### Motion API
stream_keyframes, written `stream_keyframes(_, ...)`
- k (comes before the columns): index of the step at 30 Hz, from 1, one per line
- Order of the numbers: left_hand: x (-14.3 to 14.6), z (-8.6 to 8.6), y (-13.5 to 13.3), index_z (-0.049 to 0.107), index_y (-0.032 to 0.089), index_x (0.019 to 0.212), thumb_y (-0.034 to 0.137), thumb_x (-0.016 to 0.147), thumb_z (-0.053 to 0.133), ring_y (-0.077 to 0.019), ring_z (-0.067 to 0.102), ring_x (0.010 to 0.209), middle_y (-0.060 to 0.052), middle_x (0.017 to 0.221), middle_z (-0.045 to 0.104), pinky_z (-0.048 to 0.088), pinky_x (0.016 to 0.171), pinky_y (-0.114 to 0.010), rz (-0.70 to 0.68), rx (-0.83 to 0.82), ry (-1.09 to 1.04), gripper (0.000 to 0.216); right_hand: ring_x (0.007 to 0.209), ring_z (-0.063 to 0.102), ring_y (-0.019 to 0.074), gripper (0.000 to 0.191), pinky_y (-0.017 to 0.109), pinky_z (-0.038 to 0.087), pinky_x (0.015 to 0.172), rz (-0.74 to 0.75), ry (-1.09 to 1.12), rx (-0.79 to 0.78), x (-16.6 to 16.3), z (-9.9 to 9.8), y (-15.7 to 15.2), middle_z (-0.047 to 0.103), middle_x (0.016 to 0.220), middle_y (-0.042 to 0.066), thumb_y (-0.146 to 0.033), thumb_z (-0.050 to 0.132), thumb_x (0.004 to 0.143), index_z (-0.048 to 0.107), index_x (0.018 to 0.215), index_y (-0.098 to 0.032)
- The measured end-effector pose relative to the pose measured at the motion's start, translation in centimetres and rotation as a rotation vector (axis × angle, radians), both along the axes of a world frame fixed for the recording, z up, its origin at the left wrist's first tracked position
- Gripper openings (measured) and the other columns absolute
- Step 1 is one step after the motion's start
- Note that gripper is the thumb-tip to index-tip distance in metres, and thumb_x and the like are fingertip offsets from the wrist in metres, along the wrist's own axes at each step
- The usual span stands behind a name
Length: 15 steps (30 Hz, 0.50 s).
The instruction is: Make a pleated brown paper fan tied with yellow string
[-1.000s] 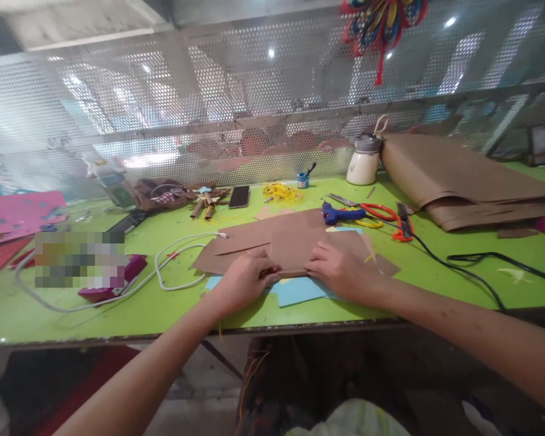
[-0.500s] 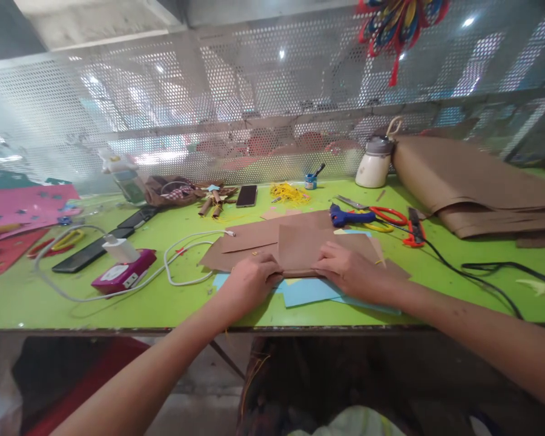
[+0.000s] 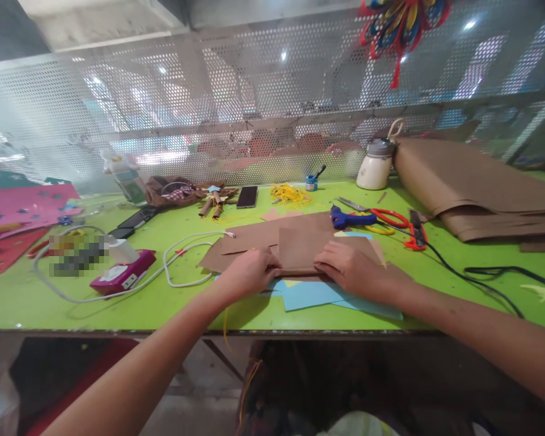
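Observation:
A small sheet of brown paper [image 3: 300, 248] lies between my hands, its near edge turned into a narrow fold or roll. My left hand [image 3: 253, 270] pinches the left end of that edge, fingers bent. At the right end, my right hand [image 3: 345, 266] is closed on the same edge, fingertips pressed together. Larger brown paper pieces [image 3: 249, 239] are spread underneath and behind. Light blue paper sheets [image 3: 311, 295] stick out below, toward the table's front edge. The fingertips are partly hidden by the hands.
A blue glue gun [image 3: 352, 218] and orange-handled scissors [image 3: 388, 217] lie behind my right hand, beside a cutter [image 3: 416, 230]. At left are a purple power adapter [image 3: 125, 272] and white cable [image 3: 166, 260]. A large folded brown paper stack [image 3: 476, 181] and a bottle [image 3: 373, 166] stand at back right.
Both hands keep their hold on the brown paper's near edge, almost unmoved. My left wrist sits slightly higher, and a yellow strand shows more below it at the table edge.

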<state>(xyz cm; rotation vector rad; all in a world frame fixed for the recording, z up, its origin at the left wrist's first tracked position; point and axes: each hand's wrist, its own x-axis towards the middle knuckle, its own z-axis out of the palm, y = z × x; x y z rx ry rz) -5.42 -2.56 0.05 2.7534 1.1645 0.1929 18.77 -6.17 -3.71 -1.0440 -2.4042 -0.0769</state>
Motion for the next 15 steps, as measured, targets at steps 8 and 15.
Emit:
stream_keyframes(8, 0.1, -0.4, -0.3, 0.069, 0.019, 0.09, 0.027, 0.084, 0.048, -0.0168, 0.061, 0.075, -0.006, 0.082, 0.068, 0.042, 0.067, -0.024, 0.036, 0.022, -0.042, 0.023, 0.08, 0.051, 0.0181, 0.022, 0.03, 0.041, 0.068, 0.078, 0.02, -0.008, 0.8, -0.1, 0.1, 0.059, 0.082, 0.01, -0.023, 0.047, 0.089, 0.067, 0.087, -0.014)
stream_keyframes(15, -0.4, -1.5, -0.5, 0.066, 0.019, 0.095, 0.027, 0.086, 0.048, -0.0164, 0.058, 0.08, -0.005, 0.087, 0.065, 0.042, 0.071, -0.025, 0.061, 0.056, -0.192, 0.022, 0.073, 0.053, 0.0164, 0.021, 0.028, 0.04, 0.064, 0.031, 0.033, -0.093, 0.7, 0.5, 0.6, 0.06, 0.077, 0.008, -0.022, 0.05, 0.087, 0.069, 0.084, -0.015)
